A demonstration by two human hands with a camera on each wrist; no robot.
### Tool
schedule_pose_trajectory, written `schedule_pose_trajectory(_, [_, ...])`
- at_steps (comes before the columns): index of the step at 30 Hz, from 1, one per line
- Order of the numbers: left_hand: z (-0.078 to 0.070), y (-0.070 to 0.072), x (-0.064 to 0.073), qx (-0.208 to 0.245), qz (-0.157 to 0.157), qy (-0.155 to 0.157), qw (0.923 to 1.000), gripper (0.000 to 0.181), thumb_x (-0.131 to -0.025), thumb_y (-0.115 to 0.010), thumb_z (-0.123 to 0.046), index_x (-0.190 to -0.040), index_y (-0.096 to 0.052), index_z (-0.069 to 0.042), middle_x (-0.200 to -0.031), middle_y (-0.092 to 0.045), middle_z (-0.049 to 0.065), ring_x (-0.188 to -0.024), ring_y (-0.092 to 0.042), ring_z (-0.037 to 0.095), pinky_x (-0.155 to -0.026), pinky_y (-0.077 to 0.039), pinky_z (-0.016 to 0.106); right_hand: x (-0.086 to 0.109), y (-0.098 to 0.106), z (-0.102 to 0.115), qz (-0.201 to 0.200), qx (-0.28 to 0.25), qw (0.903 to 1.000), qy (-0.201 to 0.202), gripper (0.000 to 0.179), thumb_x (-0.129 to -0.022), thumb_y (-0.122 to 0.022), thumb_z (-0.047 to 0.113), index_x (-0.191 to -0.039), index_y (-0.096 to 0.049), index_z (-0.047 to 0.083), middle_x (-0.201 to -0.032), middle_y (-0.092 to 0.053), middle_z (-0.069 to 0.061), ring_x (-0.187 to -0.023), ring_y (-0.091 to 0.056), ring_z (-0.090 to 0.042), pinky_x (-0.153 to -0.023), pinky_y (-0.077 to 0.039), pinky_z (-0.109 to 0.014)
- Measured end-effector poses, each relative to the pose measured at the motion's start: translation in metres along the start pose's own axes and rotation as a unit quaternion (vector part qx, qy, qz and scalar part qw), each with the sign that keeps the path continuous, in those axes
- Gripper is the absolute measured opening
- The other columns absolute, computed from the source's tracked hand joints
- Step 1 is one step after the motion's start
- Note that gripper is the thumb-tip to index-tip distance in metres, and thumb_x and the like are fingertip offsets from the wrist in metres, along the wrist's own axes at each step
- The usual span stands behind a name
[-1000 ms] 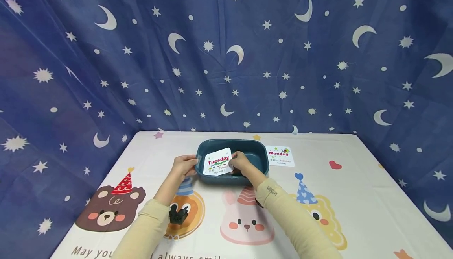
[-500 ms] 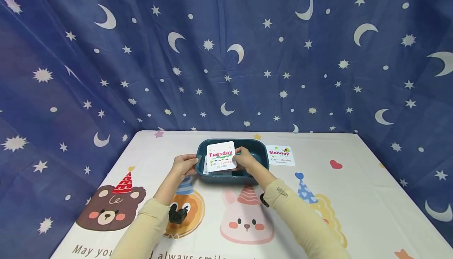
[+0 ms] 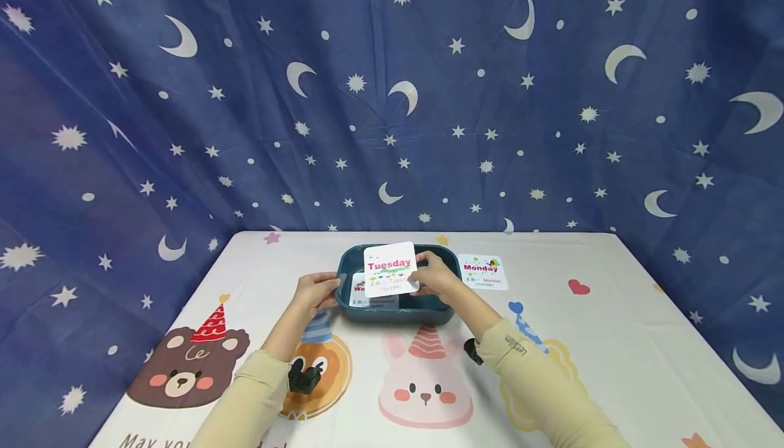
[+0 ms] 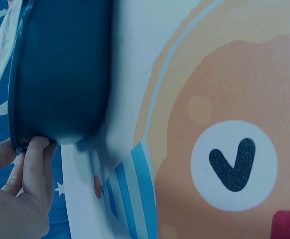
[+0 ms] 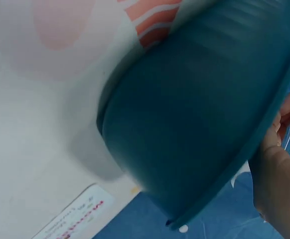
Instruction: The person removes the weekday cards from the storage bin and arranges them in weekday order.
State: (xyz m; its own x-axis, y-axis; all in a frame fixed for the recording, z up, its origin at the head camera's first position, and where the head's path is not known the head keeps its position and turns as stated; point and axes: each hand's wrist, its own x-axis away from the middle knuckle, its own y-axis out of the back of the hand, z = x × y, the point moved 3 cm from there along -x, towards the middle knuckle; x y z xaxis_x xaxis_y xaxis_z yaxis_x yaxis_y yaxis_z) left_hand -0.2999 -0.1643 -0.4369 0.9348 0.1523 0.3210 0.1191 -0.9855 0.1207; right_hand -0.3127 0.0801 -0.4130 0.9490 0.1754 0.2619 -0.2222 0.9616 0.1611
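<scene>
A dark teal plastic bin (image 3: pixel 429 316) stands near the table's far edge. My left hand (image 3: pixel 316 291) grips its left rim; the left wrist view shows the thumb and fingers (image 4: pixel 34 172) pinching that edge. Above the bin, my right hand (image 3: pixel 436 276) pinches the white "Tuesday" card (image 3: pixel 389 257) by its right side, the card tilted up toward me. Beneath it, inside the bin, lies another card (image 3: pixel 361 298) whose word starts with "We", partly covered. To the right of the bin a "Monday" card (image 3: pixel 482 272) lies face up on the table.
The white tablecloth (image 3: pixel 643 339) carries printed party animals and hearts. A blue curtain (image 3: pixel 392 94) with moons and stars hangs behind the table's far edge and along both sides.
My right hand has lifted the "Tuesday" card out of the bin and moved it up and to the right, uncovering part of the card below. The left hand keeps its grip on the rim.
</scene>
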Motion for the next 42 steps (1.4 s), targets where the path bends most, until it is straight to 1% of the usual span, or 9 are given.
schedule_pose_trajectory(5, [0.000,-0.001,-0.002,0.017,0.010,-0.007,0.9998,0.037,-0.091,-0.057,-0.002,-0.126,-0.052,0.010,-0.092,-0.068,0.012,-0.063,-0.060,0.005,-0.052,-0.051,0.017,0.010,0.011,0.001,-0.005,-0.004,0.9999,0.008,0.046,-0.084,-0.054,-0.008,-0.125,-0.037,-0.001,-0.105,-0.060,-0.020,-0.074,-0.061,-0.017,-0.060,-0.055,-0.026])
schedule_pose_trajectory(8, [0.000,0.000,-0.004,0.020,0.012,-0.015,0.9996,0.037,-0.091,-0.056,-0.002,-0.126,-0.051,0.011,-0.089,-0.067,0.011,-0.062,-0.060,0.004,-0.051,-0.050,0.016,0.015,0.014,0.002,-0.002,-0.007,0.9999,0.010,0.046,-0.084,-0.054,-0.008,-0.126,-0.036,-0.001,-0.105,-0.059,-0.019,-0.074,-0.060,-0.017,-0.058,-0.053,-0.025])
schedule_pose_trajectory(13, [0.002,0.003,-0.004,0.009,0.007,-0.015,0.9998,0.036,-0.092,-0.056,-0.002,-0.125,-0.052,0.011,-0.098,-0.067,0.017,-0.063,-0.060,0.005,-0.051,-0.050,0.016,0.022,0.020,0.000,-0.004,-0.006,0.9998,0.018,0.046,-0.085,-0.054,-0.008,-0.126,-0.035,-0.001,-0.106,-0.061,-0.021,-0.072,-0.061,-0.015,-0.057,-0.053,-0.025])
schedule_pose_trajectory(17, [0.001,0.002,-0.006,-0.002,0.009,-0.007,0.9999,0.035,-0.092,-0.057,-0.004,-0.125,-0.053,0.009,-0.102,-0.066,0.017,-0.064,-0.060,0.005,-0.053,-0.051,0.017,0.029,0.029,-0.002,-0.003,0.003,0.9998,0.021,0.046,-0.086,-0.054,-0.007,-0.127,-0.034,-0.002,-0.108,-0.062,-0.021,-0.072,-0.062,-0.014,-0.058,-0.054,-0.024])
schedule_pose_trajectory(25, [-0.009,-0.002,-0.010,0.002,0.011,-0.008,0.9999,0.036,-0.093,-0.055,-0.004,-0.127,-0.051,0.009,-0.107,-0.064,0.019,-0.065,-0.060,0.005,-0.052,-0.050,0.015,0.045,0.057,0.000,-0.013,0.032,0.9990,0.029,0.046,-0.088,-0.053,-0.005,-0.129,-0.032,-0.002,-0.117,-0.059,-0.026,-0.078,-0.062,-0.013,-0.065,-0.055,-0.027])
schedule_pose_trajectory(28, [-0.007,-0.003,-0.009,-0.003,0.011,-0.001,0.9999,0.037,-0.093,-0.055,-0.004,-0.127,-0.051,0.008,-0.112,-0.062,0.021,-0.067,-0.060,0.005,-0.053,-0.050,0.015,0.053,0.068,-0.003,-0.013,0.036,0.9988,0.031,0.046,-0.087,-0.052,-0.006,-0.128,-0.032,-0.002,-0.117,-0.059,-0.027,-0.077,-0.063,-0.013,-0.065,-0.055,-0.028])
schedule_pose_trajectory(32, [-0.001,-0.005,-0.007,-0.008,0.007,0.007,0.9999,0.037,-0.093,-0.056,-0.005,-0.127,-0.052,0.006,-0.120,-0.058,0.024,-0.070,-0.061,0.007,-0.056,-0.052,0.017,0.064,0.085,-0.009,-0.007,0.045,0.9984,0.035,0.047,-0.089,-0.053,-0.005,-0.130,-0.030,-0.004,-0.118,-0.057,-0.029,-0.079,-0.064,-0.013,-0.067,-0.055,-0.029])
schedule_pose_trajectory(37, [0.004,-0.005,-0.005,-0.008,0.012,0.010,0.9998,0.037,-0.092,-0.057,-0.005,-0.127,-0.052,0.007,-0.115,-0.061,0.022,-0.068,-0.061,0.006,-0.055,-0.052,0.016,0.071,0.108,-0.024,-0.010,0.048,0.9982,0.036,0.052,-0.091,-0.051,-0.003,-0.136,-0.026,-0.005,-0.121,-0.055,-0.030,-0.079,-0.064,-0.011,-0.068,-0.056,-0.028])
schedule_pose_trajectory(42, [0.002,-0.002,-0.001,-0.006,0.010,0.009,0.9999,0.037,-0.092,-0.057,-0.005,-0.127,-0.052,0.007,-0.104,-0.064,0.015,-0.064,-0.060,0.005,-0.056,-0.053,0.018,0.074,0.126,-0.034,-0.009,0.045,0.9983,0.035,0.055,-0.093,-0.050,-0.002,-0.139,-0.021,-0.007,-0.121,-0.053,-0.031,-0.080,-0.064,-0.011,-0.069,-0.057,-0.029])
